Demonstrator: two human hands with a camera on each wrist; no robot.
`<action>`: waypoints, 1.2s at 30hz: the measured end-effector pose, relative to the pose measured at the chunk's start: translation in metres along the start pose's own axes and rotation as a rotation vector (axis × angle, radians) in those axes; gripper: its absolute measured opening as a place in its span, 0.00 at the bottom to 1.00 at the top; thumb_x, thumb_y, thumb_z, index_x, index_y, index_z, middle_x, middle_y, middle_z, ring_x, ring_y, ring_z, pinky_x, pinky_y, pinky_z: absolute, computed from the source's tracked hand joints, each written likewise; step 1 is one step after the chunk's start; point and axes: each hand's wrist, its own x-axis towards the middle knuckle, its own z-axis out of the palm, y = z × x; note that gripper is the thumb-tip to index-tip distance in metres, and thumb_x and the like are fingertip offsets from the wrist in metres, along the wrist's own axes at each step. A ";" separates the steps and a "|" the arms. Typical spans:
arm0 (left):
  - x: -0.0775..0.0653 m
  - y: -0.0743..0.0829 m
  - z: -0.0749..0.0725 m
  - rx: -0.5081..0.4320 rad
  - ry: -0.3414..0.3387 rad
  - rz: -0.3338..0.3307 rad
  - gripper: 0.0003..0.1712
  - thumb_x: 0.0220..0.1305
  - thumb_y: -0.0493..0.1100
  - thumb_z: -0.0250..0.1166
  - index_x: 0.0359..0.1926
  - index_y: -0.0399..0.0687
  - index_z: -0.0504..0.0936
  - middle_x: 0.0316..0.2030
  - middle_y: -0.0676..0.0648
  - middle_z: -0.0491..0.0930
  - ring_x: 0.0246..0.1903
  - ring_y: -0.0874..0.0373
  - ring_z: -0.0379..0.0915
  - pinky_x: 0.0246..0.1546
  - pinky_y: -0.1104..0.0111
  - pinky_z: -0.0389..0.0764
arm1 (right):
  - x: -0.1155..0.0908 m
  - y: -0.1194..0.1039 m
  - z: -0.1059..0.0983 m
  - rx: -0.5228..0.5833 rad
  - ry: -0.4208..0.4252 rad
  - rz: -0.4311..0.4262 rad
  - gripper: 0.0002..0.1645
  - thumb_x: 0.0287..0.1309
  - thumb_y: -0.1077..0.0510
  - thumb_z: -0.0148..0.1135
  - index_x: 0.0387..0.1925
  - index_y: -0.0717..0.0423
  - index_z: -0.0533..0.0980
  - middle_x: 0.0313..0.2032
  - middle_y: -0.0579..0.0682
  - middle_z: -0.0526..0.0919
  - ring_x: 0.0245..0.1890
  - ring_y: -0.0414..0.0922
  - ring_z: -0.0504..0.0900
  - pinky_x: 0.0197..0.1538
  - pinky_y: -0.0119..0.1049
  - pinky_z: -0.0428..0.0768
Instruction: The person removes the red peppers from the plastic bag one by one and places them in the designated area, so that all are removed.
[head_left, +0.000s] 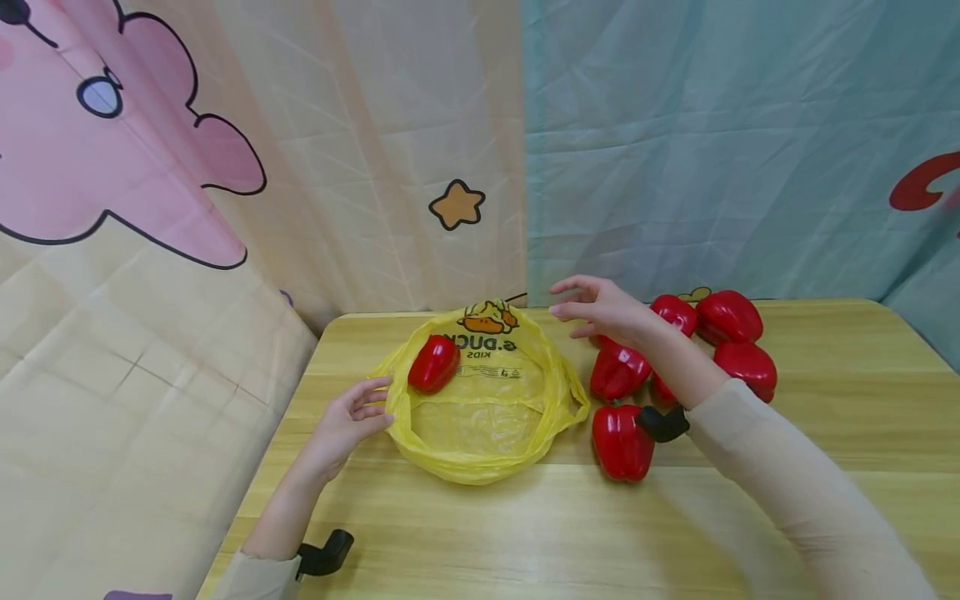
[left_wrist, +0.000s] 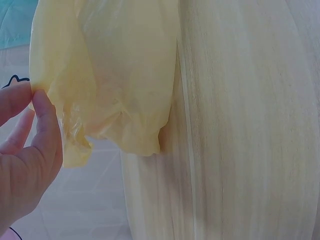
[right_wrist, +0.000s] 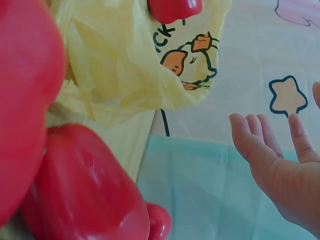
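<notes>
A yellow plastic bag [head_left: 468,477] stands on the table with its mouth held wide, a duck print on its far inside wall. One red bell pepper [head_left: 433,364] lies inside, toward the left. My left hand [head_left: 347,425] pinches the bag's left rim between thumb and fingers, as the left wrist view shows. Beyond the bag's right side, my right hand [head_left: 603,310] hovers with fingers spread and nothing in them. Below and right of it sit several more bell peppers, among them a near one [head_left: 624,443] and one beside the bag [head_left: 617,372], partly covered by that arm.
Two further bell peppers, one at the back [head_left: 729,317] and one in front of it [head_left: 746,370], lie to the right. The wooden table [head_left: 480,542] ends at a printed curtain [head_left: 390,208] behind the bag. Black straps circle both wrists.
</notes>
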 end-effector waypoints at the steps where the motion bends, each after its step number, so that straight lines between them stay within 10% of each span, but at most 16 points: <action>1: 0.000 0.000 0.000 0.001 0.000 0.001 0.32 0.58 0.29 0.62 0.64 0.36 0.63 0.53 0.34 0.68 0.41 0.58 0.73 0.41 0.73 0.77 | 0.002 0.000 0.001 -0.001 -0.001 0.002 0.29 0.61 0.59 0.58 0.61 0.61 0.62 0.57 0.63 0.67 0.54 0.56 0.69 0.51 0.51 0.75; 36: 0.000 0.004 0.002 0.023 0.015 0.001 0.32 0.57 0.28 0.62 0.64 0.36 0.64 0.53 0.34 0.69 0.41 0.57 0.72 0.40 0.73 0.77 | 0.066 0.007 0.079 0.018 -0.083 0.127 0.26 0.60 0.59 0.59 0.59 0.59 0.67 0.53 0.57 0.72 0.47 0.54 0.73 0.48 0.48 0.77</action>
